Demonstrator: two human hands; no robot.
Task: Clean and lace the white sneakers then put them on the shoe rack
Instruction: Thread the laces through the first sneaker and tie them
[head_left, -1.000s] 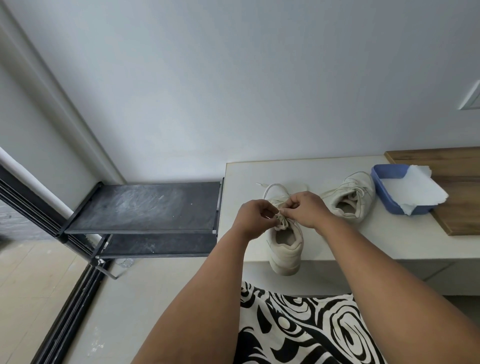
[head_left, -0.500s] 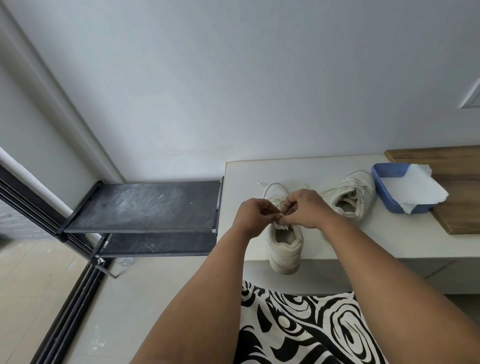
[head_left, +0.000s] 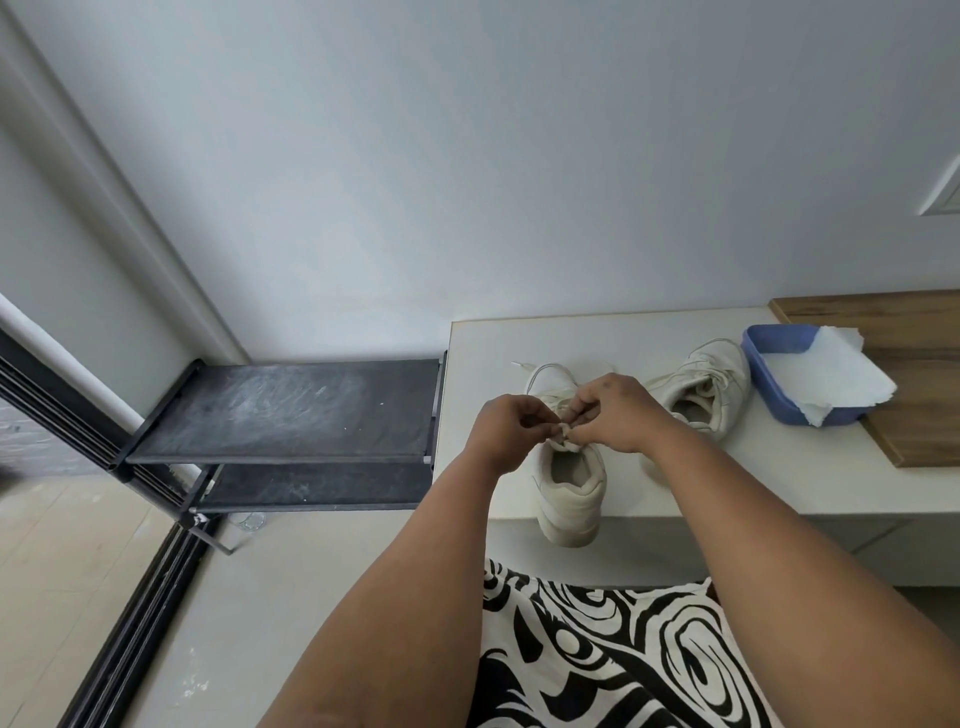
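Near sneaker overhanging table edge; lace pinched at tongue by left hand and right hand, fingers curled tight. Soft, light, limp; probably best gripped near lace ends, then by heel for shoe rack, left.

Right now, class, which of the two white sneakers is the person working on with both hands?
The nearer sneaker, heel overhanging the table edge: the left hand and right hand pinch its laces. The other sneaker sits untouched beside the blue tub.

Soft, even daylight, faint shadows, sharp focus throughout, with wide-angle bending of lines toward the edges.
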